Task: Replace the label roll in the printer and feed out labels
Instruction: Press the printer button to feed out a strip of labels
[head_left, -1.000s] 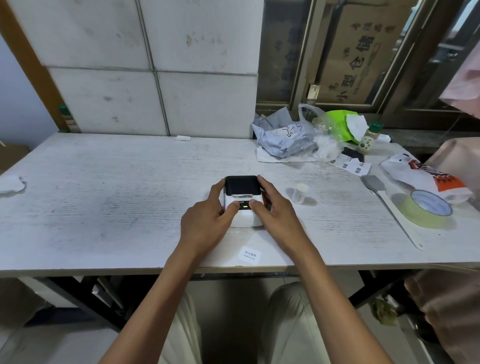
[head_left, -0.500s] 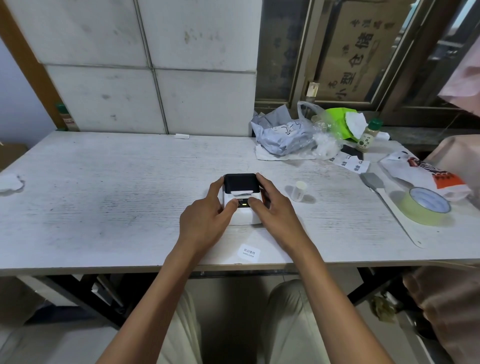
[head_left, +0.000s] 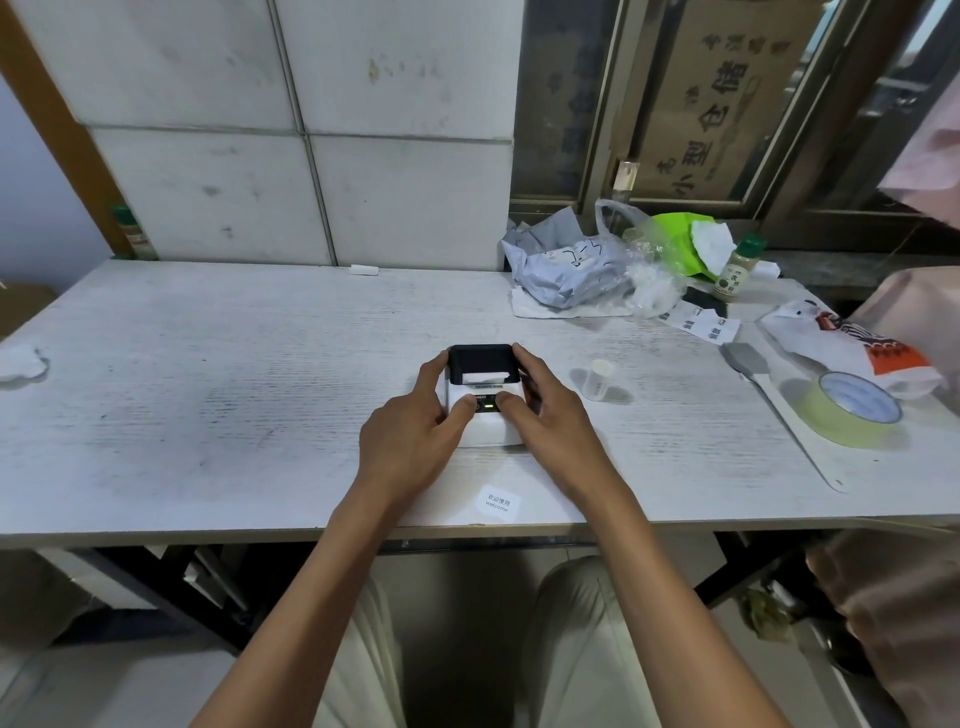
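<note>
A small white label printer (head_left: 485, 431) with a black lid stands on the white table (head_left: 218, 395), near the front middle. A white label (head_left: 484, 376) sticks out of the slot under the lid, and a green light glows on the front panel. My left hand (head_left: 410, 436) grips the printer's left side, thumb on the panel. My right hand (head_left: 550, 421) holds its right side, thumb beside the light. A printed label (head_left: 497, 504) reading "welcome" lies at the table's front edge. A small white roll core (head_left: 597, 379) stands to the printer's right.
At the right lie a roll of green tape (head_left: 852, 410), a white spatula (head_left: 779, 410) and a printed bag (head_left: 847, 348). Grey and clear plastic bags (head_left: 582, 270), a spice bottle (head_left: 735, 267) and label strips (head_left: 696, 319) crowd the back right. Crumpled paper (head_left: 21, 361) lies far left.
A white label has come out of the slot under the black lid, longer now than half a second ago. Both hands stay on the printer.
</note>
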